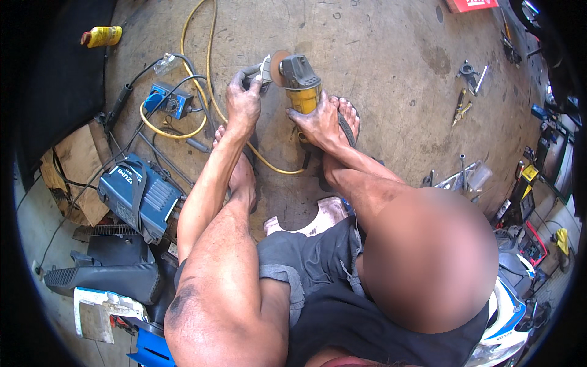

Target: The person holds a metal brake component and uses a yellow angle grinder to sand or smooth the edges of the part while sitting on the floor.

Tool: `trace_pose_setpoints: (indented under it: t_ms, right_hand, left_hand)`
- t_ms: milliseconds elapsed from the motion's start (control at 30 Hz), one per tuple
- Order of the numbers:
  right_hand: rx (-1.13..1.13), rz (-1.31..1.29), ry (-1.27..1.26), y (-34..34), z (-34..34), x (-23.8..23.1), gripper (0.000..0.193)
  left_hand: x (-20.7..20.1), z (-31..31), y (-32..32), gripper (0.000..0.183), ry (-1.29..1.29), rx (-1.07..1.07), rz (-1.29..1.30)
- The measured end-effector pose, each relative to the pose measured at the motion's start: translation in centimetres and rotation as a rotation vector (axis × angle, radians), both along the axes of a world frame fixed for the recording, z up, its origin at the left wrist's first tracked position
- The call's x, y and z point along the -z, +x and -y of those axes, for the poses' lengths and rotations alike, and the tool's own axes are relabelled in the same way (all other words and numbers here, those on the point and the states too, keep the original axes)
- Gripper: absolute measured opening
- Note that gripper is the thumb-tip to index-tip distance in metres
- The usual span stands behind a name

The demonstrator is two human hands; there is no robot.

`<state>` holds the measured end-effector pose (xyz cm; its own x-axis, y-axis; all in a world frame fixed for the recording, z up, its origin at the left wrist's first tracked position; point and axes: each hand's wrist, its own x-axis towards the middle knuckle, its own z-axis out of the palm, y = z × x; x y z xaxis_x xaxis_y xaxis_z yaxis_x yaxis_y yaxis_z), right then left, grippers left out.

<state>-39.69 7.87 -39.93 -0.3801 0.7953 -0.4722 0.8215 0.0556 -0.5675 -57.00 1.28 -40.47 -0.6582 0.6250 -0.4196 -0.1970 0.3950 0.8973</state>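
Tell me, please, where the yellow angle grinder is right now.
In the head view, the yellow angle grinder is at upper centre, in the right hand, its disc beside the left hand.

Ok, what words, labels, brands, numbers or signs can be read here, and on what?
Printed wording isn't copied here, only located:
Blue machine: large pale lettering.
Red item, top right: white lettering.
White-and-blue panel, lower right: dark lettering.
Yellow bottle, yellow grinder: any print too small to read.
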Motion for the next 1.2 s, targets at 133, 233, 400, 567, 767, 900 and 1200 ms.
trace_pose_setpoints:
  t_ms: [133, 233, 400, 567, 767, 900, 1200]
  right_hand:
    - [0.000, -0.050, -0.004, 0.3, -0.1, 0.6, 0.081]
    - [0.008, -0.053, -0.029, 0.3, -0.1, 0.6, 0.081]
    - [-0.050, -0.058, 0.079, 0.3, 0.1, 0.2, 0.078]
    - [-0.046, -0.071, 0.061, 0.2, 0.0, 0.2, 0.079]
    - [0.022, -0.046, -0.034, 0.2, 0.0, 0.1, 0.080]
    - [-0.002, -0.040, -0.002, 0.1, 0.1, 0.2, 0.080]
    - [-0.029, -0.051, 0.039, 0.3, 0.1, 0.6, 0.083]
  left_hand:
    - [-0.2, 0.1, 0.1, 0.024, -0.006, 0.031, -0.027]
    - [0.0, 0.3, 0.0, 0.023, -0.024, 0.042, -0.032]
    - [0.1, 0.5, 0.0, 0.024, 0.003, 0.037, -0.022]
    - [-0.2, 0.5, 0.1, 0.024, -0.012, 0.040, -0.049]
    - [-0.2, 0.5, 0.1, 0.024, -0.038, 0.049, -0.054]
    - [0.4, 0.8, 0.1, 0.024, -0.019, 0.037, -0.033]
    - [0.5, 0.9, 0.3, 0.023, -0.034, 0.038, -0.048]
